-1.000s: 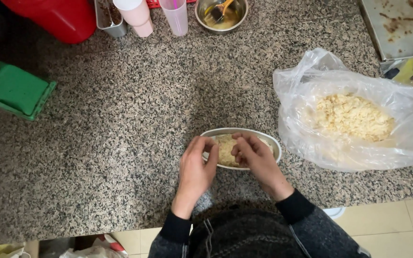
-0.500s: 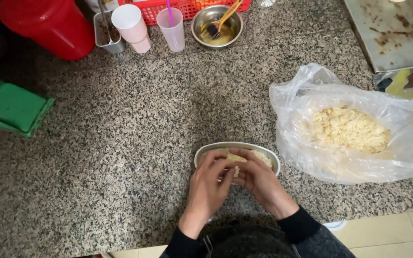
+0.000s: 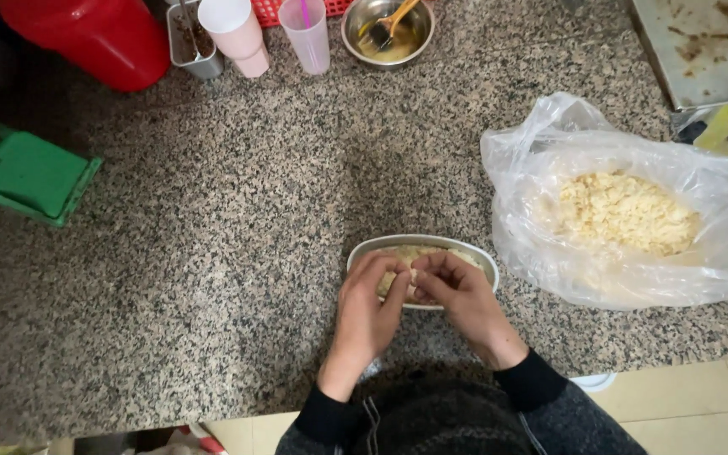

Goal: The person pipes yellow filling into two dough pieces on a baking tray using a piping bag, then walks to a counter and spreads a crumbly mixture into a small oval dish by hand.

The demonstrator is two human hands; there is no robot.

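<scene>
Compared with the view 0.5 s ago, the 2 hands have drawn closer together over the oval metal dish point(image 3: 473, 255), their fingertips now meeting above its middle where before they sat slightly apart. The left hand point(image 3: 366, 312) curls its fingers point(image 3: 391, 282) inward over the pale crumbly filling point(image 3: 406, 255), and the right hand point(image 3: 458, 297) bends its fingers to meet them, both pinching a small clump of that filling between the tips. The dish sits on the speckled granite counter point(image 3: 212, 253) near its front edge, directly under the fingers, with its far rim showing beyond them. Just to the right lies a clear plastic bag point(image 3: 549, 160) holding more of the yellowish crumbs point(image 3: 625, 211). At the far edge stand 2 pink cups point(image 3: 233, 29) and a steel bowl point(image 3: 385, 29).
</scene>
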